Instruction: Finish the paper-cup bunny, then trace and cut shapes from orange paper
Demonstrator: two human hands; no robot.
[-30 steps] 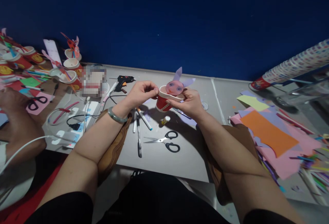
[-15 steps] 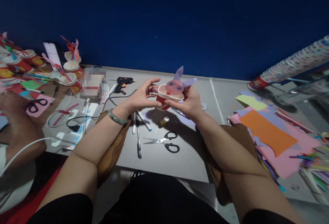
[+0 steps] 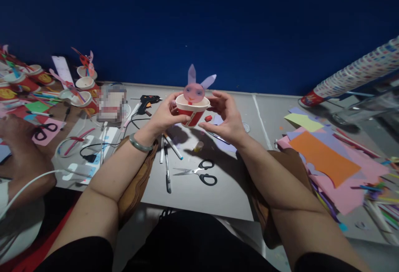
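My left hand [image 3: 166,117] is closed round the left side of a red and white paper cup [image 3: 190,113], raised above the table. A pink round paper face [image 3: 193,92] with two pale purple pointed ears stands up from the cup's opening. At the cup's right my right hand [image 3: 229,117] is open, thumb and fingers apart, fingertips close to the rim. Whether they touch it I cannot tell. A small red piece [image 3: 208,118] shows in the gap between cup and palm. Below lie black-handled scissors [image 3: 197,171], a black pen [image 3: 167,170] and a blue-tipped marker [image 3: 173,147].
A black glue gun [image 3: 147,103] lies to the left, near a power strip [image 3: 102,149] with cables. Decorated cups [image 3: 87,84] and a co-worker's hand [image 3: 18,132] are further left. Coloured paper [image 3: 324,157] and a long stack of cups [image 3: 355,72] occupy the right.
The cup has moved left and turned upright, its face and ears rising higher. My right hand has loosened from it, and my left hand has closed round its side.
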